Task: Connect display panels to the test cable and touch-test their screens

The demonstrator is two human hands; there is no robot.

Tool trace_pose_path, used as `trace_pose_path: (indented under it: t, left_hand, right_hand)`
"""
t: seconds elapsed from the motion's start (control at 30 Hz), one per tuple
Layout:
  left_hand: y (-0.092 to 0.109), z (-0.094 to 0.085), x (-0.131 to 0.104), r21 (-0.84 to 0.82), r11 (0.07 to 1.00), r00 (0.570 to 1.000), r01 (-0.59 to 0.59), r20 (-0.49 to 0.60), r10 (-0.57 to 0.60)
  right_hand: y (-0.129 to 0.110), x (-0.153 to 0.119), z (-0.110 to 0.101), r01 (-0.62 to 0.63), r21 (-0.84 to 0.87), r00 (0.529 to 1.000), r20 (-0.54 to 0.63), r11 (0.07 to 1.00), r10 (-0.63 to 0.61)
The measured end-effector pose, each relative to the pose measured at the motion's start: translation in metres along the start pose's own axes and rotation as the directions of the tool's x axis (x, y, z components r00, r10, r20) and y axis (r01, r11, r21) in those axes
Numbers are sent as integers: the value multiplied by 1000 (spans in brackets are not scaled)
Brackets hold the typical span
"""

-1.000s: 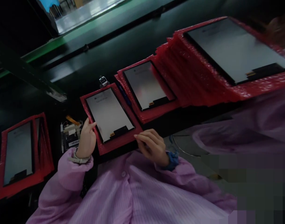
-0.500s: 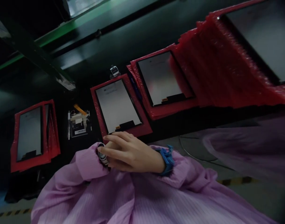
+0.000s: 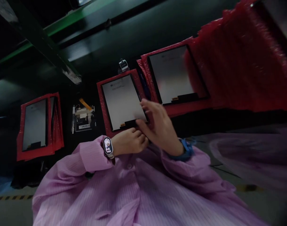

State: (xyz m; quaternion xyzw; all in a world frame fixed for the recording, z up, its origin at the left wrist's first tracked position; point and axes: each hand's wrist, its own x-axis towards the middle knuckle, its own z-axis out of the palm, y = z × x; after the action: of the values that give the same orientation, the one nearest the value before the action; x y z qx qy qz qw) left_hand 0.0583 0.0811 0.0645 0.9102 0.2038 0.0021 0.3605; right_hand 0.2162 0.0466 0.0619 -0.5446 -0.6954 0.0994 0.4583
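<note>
My left hand (image 3: 130,142), with a lit watch (image 3: 108,146) at its wrist, has its fingers curled in near my body, below the middle panel. My right hand (image 3: 159,127), a blue band at its wrist, is raised with fingers and thumb apart, over the lower right corner of that panel. The middle display panel (image 3: 123,102) lies face up on a red bubble sheet (image 3: 102,108). I see no object in either hand, though the inside of my left fist is hidden.
On the right, another panel (image 3: 172,77) rests on red sheets beside a large red stack (image 3: 232,66). A small circuit assembly (image 3: 84,117) lies left of centre; further left is a panel (image 3: 35,124) on red sheets. A metal counter (image 3: 123,65) stands behind.
My right hand has lifted off my left hand and watch and moved right, its fingers spreading. The watch face is now uncovered. The view has shifted slightly.
</note>
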Motion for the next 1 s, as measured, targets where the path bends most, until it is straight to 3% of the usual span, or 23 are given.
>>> trace_pose_path:
  t: [0.07, 0.13, 0.23, 0.4, 0.5, 0.63, 0.73, 0.8, 0.87, 0.93, 1.0]
  left_hand:
    - [-4, -6, -3, 428, 868, 966, -252, 161, 202]
    - [-8, -9, -11, 610, 734, 954, -298, 172, 244]
    - [-13, -6, -26, 703, 685, 978, -190, 75, 194]
    - [-11, 19, -50, 695, 717, 991, 52, -123, 48]
    - [-8, 39, -56, 661, 728, 969, 182, -248, -18]
    - [-6, 65, -54, 581, 733, 902, 353, -421, -101]
    - [-7, 84, -51, 528, 737, 844, 421, -525, -107]
    - [-8, 93, -50, 505, 740, 818, 445, -565, -107]
    - [-10, 98, -48, 482, 746, 801, 460, -588, -113]
    - [-12, 100, -47, 468, 760, 789, 452, -606, -96]
    - [-15, 100, -47, 470, 772, 790, 427, -610, -65]
  right_hand:
    - [24, 15, 6, -129, -211, 992, -15, 969, 129]
    - [46, 29, 13, -186, -380, 974, 48, 906, 221]
    - [65, 43, 22, -170, -510, 950, 142, 843, 277]
    - [62, 40, 27, -216, -561, 922, 152, 799, 356]
    - [59, 36, 30, -251, -585, 904, 143, 772, 402]
    - [60, 33, 32, -289, -569, 889, 140, 770, 437]
    - [67, 30, 30, -398, -424, 881, 69, 813, 468]
    - [72, 28, 28, -472, -211, 876, -1, 856, 483]
    - [75, 26, 24, -533, 77, 842, -45, 842, 537]
    - [75, 26, 21, -583, 386, 772, -11, 715, 635]
    - [74, 27, 18, -591, 635, 697, 91, 497, 712]
